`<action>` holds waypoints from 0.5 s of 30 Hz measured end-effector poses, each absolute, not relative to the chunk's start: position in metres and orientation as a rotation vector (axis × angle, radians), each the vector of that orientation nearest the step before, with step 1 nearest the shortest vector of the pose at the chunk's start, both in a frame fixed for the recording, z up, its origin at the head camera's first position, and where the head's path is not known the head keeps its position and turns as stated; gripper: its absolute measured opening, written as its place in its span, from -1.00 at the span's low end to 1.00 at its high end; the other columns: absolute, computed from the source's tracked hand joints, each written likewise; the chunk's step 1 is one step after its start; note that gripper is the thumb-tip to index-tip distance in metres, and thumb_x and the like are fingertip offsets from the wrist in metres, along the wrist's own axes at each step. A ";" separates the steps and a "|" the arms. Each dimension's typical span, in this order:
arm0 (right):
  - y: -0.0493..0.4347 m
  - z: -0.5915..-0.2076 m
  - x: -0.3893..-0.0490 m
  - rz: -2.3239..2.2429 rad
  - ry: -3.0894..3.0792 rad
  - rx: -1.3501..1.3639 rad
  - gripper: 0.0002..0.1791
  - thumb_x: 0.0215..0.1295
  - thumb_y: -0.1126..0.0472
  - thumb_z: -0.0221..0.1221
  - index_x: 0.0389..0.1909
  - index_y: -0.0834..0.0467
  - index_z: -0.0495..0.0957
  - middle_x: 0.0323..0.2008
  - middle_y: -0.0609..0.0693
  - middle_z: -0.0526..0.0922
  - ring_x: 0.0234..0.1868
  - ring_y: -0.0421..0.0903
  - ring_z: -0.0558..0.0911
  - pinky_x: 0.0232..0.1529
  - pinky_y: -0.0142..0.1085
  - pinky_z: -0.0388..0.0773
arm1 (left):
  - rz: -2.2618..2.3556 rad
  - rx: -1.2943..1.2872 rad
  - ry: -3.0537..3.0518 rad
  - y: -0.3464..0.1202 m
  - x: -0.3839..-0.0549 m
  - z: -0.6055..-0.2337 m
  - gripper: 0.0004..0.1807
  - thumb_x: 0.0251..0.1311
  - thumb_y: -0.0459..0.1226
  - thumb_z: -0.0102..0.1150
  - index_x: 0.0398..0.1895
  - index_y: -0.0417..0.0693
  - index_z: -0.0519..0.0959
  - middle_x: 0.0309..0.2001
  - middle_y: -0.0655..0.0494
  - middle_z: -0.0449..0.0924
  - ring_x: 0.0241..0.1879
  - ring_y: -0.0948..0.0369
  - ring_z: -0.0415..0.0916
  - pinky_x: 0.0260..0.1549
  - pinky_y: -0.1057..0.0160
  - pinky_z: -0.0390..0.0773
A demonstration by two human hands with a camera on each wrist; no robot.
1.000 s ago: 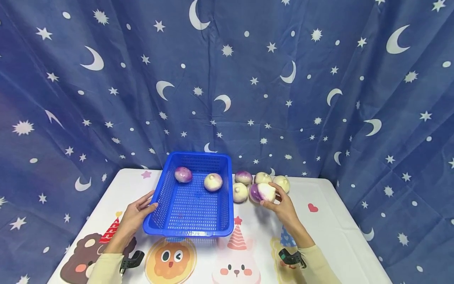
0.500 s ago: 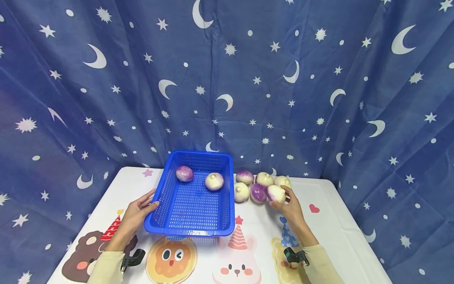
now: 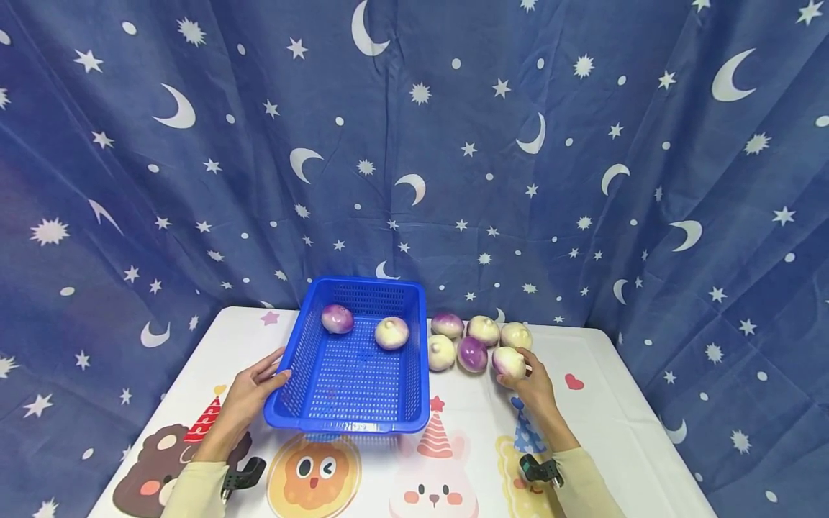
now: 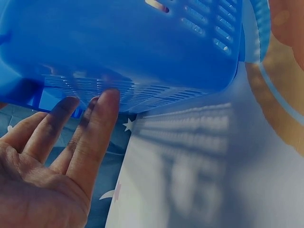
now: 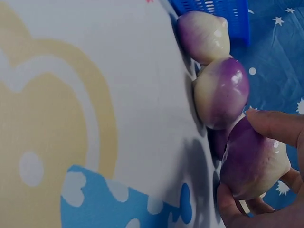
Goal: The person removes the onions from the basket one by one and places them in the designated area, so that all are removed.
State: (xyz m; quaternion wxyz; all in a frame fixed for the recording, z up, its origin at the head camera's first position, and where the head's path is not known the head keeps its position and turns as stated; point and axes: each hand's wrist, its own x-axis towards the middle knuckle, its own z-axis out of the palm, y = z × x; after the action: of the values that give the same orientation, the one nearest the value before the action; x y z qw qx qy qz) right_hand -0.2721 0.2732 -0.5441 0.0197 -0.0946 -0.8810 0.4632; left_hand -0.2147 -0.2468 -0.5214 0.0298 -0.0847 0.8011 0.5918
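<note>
A blue plastic basket [image 3: 363, 424] with perforated walls stands left of centre in the head view, two purple-and-white turnips inside. My left hand [image 3: 249, 388] holds its left side, thumb at the rim; in the left wrist view the fingers [image 4: 97, 128] reach along the outer wall. My right hand [image 3: 536, 385] grips a turnip [image 3: 508, 362] at the front right of a cluster, thumb on one side and fingers on the other. In the right wrist view this turnip [image 5: 254, 159] shows its purple part towards the neighbouring purple turnip [image 5: 222, 92].
Several more turnips [image 3: 483, 330] sit in two rows right of the basket. A white tablecloth [image 3: 602, 410] printed with cartoon animals covers the table. Behind its back edge hangs a blue curtain [image 3: 440, 237] with moons and stars.
My right hand has moved the turnip right, away from above the purple one, then lowered it into the front row's right end. My left hand and the basket have stayed put.
</note>
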 end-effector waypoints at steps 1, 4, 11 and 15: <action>0.274 -0.546 -0.273 1.425 -2.735 -0.292 -0.06 0.05 0.17 0.44 0.44 0.14 0.19 0.35 0.31 0.28 0.29 0.32 0.41 0.17 0.10 0.47 | 1.823 -0.259 2.475 -0.247 -0.215 -0.522 -0.26 0.33 0.01 0.16 0.52 0.09 0.18 0.41 -0.17 0.32 0.34 -0.10 0.40 0.29 0.02 0.44; 0.275 -0.550 -0.274 1.409 -2.731 -0.289 -0.06 0.04 0.16 0.44 0.42 0.19 0.18 0.34 0.32 0.31 0.27 0.31 0.43 0.18 0.10 0.46 | 1.819 -0.258 2.485 -0.248 -0.215 -0.522 -0.28 0.34 -0.02 0.15 0.52 0.09 0.19 0.39 -0.16 0.35 0.33 -0.09 0.41 0.27 0.05 0.47; 0.276 -0.555 -0.277 1.404 -2.731 -0.312 -0.07 0.02 0.19 0.43 0.39 0.23 0.16 0.35 0.32 0.31 0.26 0.32 0.46 0.22 0.12 0.42 | 1.819 -0.257 2.491 -0.246 -0.214 -0.521 -0.30 0.34 -0.04 0.15 0.51 0.06 0.21 0.37 -0.19 0.37 0.31 -0.09 0.44 0.13 0.26 0.58; 0.276 -0.557 -0.280 1.386 -2.725 -0.309 -0.08 -0.01 0.23 0.44 0.37 0.24 0.19 0.32 0.36 0.33 0.25 0.35 0.45 0.25 0.14 0.39 | 1.821 -0.254 2.489 -0.245 -0.213 -0.520 -0.29 0.34 -0.04 0.16 0.51 0.05 0.20 0.37 -0.20 0.37 0.30 -0.09 0.45 0.13 0.23 0.59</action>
State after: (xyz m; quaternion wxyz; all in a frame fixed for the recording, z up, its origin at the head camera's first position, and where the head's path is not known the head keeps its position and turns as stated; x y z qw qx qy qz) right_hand -0.2796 0.2756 -0.5571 0.0345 -0.1004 -0.8862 0.4509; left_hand -0.2128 -0.2453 -0.5201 0.0236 -0.0819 0.8042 0.5883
